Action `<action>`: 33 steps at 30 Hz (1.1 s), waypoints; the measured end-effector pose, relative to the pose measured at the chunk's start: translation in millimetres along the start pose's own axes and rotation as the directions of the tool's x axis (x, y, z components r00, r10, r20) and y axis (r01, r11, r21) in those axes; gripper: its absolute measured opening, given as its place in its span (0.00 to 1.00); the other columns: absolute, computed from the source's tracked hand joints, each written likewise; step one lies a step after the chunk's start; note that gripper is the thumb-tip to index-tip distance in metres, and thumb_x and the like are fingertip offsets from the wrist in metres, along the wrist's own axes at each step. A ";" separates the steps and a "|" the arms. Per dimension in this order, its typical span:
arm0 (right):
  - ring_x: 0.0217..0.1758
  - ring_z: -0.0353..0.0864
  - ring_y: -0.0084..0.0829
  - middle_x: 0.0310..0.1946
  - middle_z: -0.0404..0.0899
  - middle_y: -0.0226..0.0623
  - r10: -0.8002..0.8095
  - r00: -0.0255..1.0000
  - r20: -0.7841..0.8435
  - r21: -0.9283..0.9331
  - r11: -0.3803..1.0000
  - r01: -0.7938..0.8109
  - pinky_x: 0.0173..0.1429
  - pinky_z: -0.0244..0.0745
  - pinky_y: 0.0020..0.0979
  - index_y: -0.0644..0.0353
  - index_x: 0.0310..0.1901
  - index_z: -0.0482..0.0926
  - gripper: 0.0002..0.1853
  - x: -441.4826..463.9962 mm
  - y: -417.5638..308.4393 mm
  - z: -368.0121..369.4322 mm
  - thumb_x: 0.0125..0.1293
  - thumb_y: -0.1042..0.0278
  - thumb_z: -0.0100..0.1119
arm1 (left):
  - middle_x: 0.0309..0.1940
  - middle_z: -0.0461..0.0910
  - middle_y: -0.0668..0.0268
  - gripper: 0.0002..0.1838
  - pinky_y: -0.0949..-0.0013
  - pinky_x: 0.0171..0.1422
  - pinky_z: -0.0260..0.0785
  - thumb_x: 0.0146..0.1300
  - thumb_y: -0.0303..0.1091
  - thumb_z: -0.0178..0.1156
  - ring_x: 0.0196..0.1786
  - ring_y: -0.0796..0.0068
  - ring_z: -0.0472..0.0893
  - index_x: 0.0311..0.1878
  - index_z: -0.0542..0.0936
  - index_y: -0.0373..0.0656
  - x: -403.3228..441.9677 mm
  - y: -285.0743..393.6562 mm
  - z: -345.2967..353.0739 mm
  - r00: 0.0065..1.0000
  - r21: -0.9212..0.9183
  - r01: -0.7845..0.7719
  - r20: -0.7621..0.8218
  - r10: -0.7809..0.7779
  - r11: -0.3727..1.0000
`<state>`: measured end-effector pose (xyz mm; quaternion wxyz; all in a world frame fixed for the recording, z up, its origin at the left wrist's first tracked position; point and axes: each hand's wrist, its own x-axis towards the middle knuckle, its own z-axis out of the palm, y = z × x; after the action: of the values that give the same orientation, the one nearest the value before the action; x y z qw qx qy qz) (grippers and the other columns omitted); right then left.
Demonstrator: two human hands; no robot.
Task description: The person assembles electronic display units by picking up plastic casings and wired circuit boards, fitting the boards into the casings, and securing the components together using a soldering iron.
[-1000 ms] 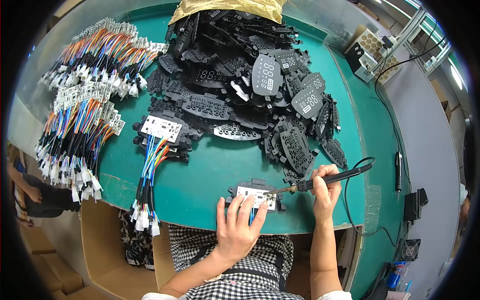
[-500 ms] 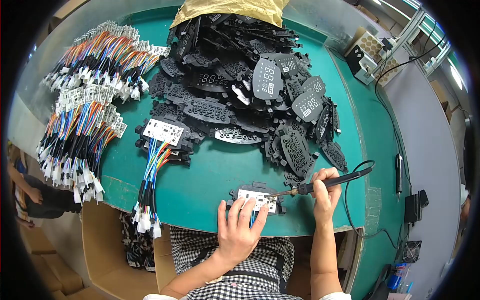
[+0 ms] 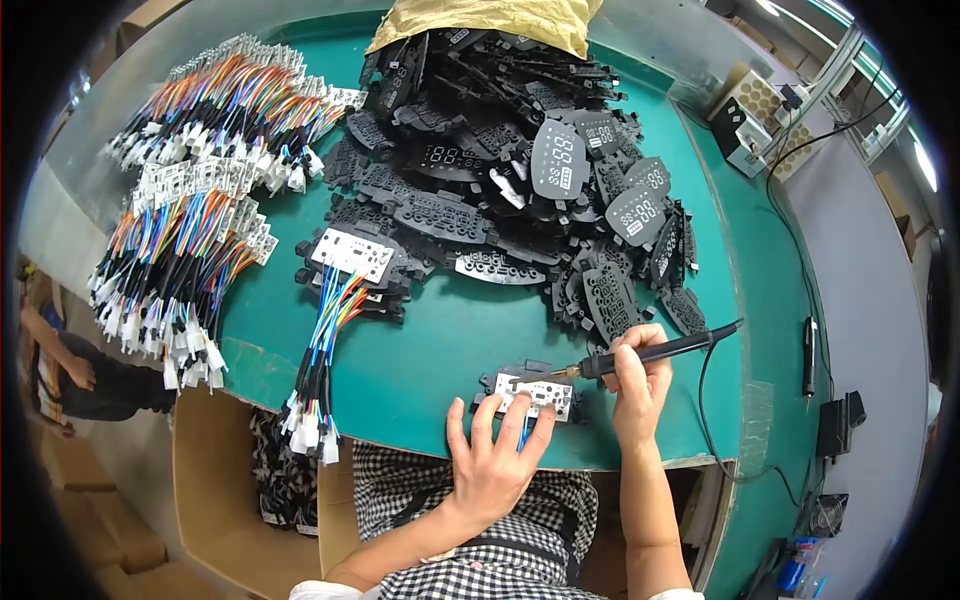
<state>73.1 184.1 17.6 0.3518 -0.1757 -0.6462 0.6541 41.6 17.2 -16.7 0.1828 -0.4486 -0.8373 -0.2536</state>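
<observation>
A white circuit board point(image 3: 548, 398) lies in a black plastic housing point(image 3: 537, 367) close to the table's front edge. My left hand point(image 3: 495, 462) rests with fingers spread, its fingertips on the board's near side. Blue wires point(image 3: 523, 434) show between those fingers. My right hand point(image 3: 640, 385) grips a soldering iron point(image 3: 685, 345) by its black handle. The iron's metal tip reaches the upper left part of the board; whether it touches cannot be made out.
A heap of black panels point(image 3: 445, 215) spills from a yellow bag point(image 3: 485, 20). Bundles of wired boards point(image 3: 180, 265) lie at left, and one wired board point(image 3: 353, 255) sits on stacked housings. The iron's cord point(image 3: 703, 420) trails right. A cardboard box point(image 3: 215, 480) stands below; another person point(image 3: 75, 370) is at far left.
The iron's tip has moved from the right part of the board to its upper left, my right hand going left with it. The whole view has shifted slightly.
</observation>
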 end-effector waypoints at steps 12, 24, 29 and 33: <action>0.21 0.58 0.13 0.27 0.65 0.27 -0.027 0.997 0.067 -0.058 0.998 0.031 0.22 0.55 0.15 0.58 0.35 0.65 0.05 -1.6 7.4 4.4 0.61 0.73 0.50 | 0.49 0.70 0.63 0.26 0.42 0.57 0.53 0.39 0.33 0.63 0.51 0.58 0.68 0.48 0.77 0.54 -1.0 -0.9 0.0 1.000 0.012 -0.013 0.012 0.013 1.000; 0.25 0.58 0.11 0.25 0.63 0.22 0.036 0.999 0.032 -0.041 0.999 -0.035 0.27 0.54 0.15 0.60 0.34 0.66 0.06 -3.0 3.1 6.5 0.59 0.75 0.53 | 0.46 0.72 0.68 0.15 0.44 0.56 0.58 0.49 0.33 0.58 0.50 0.64 0.69 0.43 0.78 0.55 2.5 0.5 -4.7 1.000 0.022 0.014 0.000 -0.014 1.000; 0.25 0.57 0.11 0.25 0.63 0.22 0.043 0.999 0.025 -0.032 0.999 -0.042 0.27 0.54 0.16 0.60 0.33 0.66 0.05 -3.9 1.9 7.9 0.59 0.75 0.53 | 0.49 0.70 0.64 0.26 0.42 0.57 0.54 0.37 0.33 0.64 0.51 0.59 0.67 0.47 0.77 0.54 -0.7 -1.1 -1.0 1.000 0.001 -0.010 0.008 0.010 1.000; 0.25 0.58 0.11 0.26 0.63 0.23 0.045 0.999 0.029 -0.025 0.999 -0.044 0.28 0.54 0.16 0.60 0.34 0.66 0.05 -4.2 2.7 7.5 0.58 0.75 0.53 | 0.49 0.70 0.64 0.26 0.43 0.57 0.54 0.37 0.33 0.64 0.51 0.59 0.67 0.47 0.77 0.54 -0.8 -1.3 -0.6 1.000 0.003 -0.013 0.006 0.013 1.000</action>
<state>70.3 176.0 14.8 0.3252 -0.1846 -0.6553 0.6563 41.0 15.7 -17.0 0.1827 -0.4547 -0.8351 -0.2499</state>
